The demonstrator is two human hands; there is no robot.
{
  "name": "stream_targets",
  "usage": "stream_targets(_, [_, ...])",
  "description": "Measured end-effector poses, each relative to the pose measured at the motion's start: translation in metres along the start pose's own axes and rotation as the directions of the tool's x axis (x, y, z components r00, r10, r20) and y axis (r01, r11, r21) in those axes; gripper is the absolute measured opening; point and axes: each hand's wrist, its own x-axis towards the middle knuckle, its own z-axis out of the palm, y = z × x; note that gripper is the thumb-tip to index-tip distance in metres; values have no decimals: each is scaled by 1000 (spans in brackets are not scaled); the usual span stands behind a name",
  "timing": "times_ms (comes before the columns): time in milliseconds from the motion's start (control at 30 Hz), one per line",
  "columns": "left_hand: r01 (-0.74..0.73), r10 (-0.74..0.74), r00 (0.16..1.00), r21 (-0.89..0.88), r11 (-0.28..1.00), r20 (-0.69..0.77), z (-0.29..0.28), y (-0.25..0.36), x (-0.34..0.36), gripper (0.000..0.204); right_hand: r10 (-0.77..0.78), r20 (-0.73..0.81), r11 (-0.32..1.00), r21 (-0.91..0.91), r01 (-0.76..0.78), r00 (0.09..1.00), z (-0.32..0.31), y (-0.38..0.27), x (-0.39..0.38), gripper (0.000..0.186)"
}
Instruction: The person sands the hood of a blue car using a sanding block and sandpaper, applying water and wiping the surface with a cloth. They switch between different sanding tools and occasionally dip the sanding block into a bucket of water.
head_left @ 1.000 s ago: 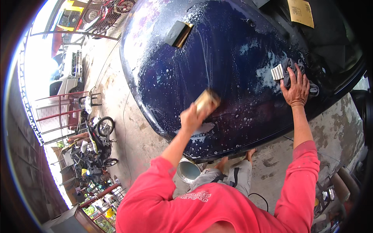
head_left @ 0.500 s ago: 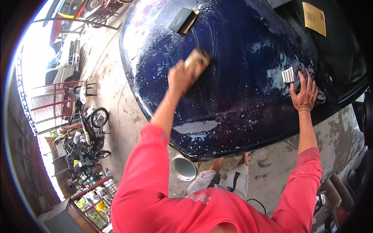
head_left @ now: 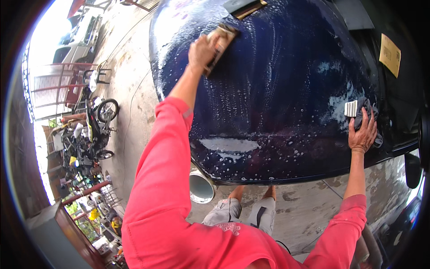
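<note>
A dark blue car hood (head_left: 268, 98), wet with drops and soapy streaks, spreads in front of me. My left hand (head_left: 201, 54) is closed round a tan sanding block (head_left: 225, 39) with a dark underside, which lies on the hood's upper left part. On the right, my right hand (head_left: 363, 131) rests with fingers spread on a bunched dark grey cloth (head_left: 369, 106). A white ribbed block (head_left: 350, 108) sits beside that cloth, near the fingertips. Pale bare patches (head_left: 230, 145) show through the paint.
A dark folded sheet with a tan edge (head_left: 239, 6) lies on the hood's far part. Tan sandpaper (head_left: 390, 55) rests at the far right. Below the hood's front edge stands a pale bucket (head_left: 200, 187). Motorcycles (head_left: 92, 117) and a white vehicle (head_left: 74, 47) stand at the left.
My left hand has carried the sanding block farther up the hood. The right hand stays on the cloth. The whole view has shifted a little.
</note>
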Motion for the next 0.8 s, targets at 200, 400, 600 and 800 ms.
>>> stream_targets(200, [80,-74,997,-436,896,31,-94,99,-297,50,32,27,999,-26,-31,999,-12,-10,6,59])
stream_targets(400, [-220,210,975,465,857,76,-31,-11,-134,45,12,28,999,-36,-11,1000,0,0,-3,60])
stream_targets(600, [235,-235,961,-19,972,-149,-20,-3,-83,57,31,18,999,-42,-30,999,-3,-3,-1,60])
stream_targets(800, [201,-212,977,-361,911,9,-83,107,-328,53,348,-14,927,-146,-346,937,-11,-45,-8,61])
